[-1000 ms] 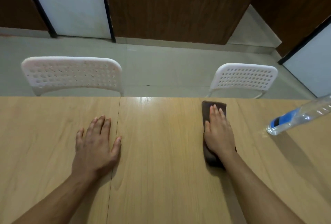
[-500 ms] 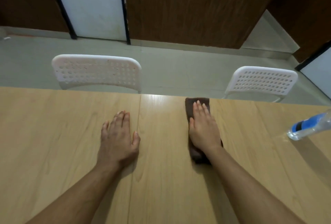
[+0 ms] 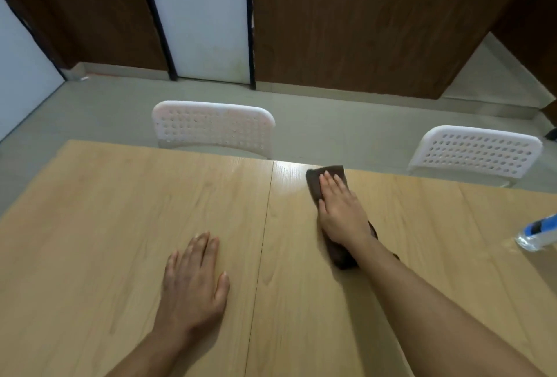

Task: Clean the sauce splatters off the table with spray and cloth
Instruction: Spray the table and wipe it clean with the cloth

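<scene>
A dark brown cloth [image 3: 315,182] lies flat on the light wooden table [image 3: 120,210] close to its far edge. My right hand [image 3: 342,212] presses down on the cloth with straight fingers; cloth shows beyond the fingertips and behind the wrist. My left hand [image 3: 194,284] rests flat on the bare wood, fingers spread, left of the table's seam. A clear bottle with a blue label [image 3: 538,233] lies at the right edge of the view, partly cut off. No sauce marks stand out on the wood.
Two white perforated chairs [image 3: 212,128] [image 3: 479,150] stand behind the far edge of the table. Beyond them are a grey tiled floor, brown wall panels and a white door [image 3: 200,17].
My right hand has slid the cloth farther forward and leftward toward the far edge. The view has tilted up and turned left, so the left hand sits lower and the bottle nearer the frame edge.
</scene>
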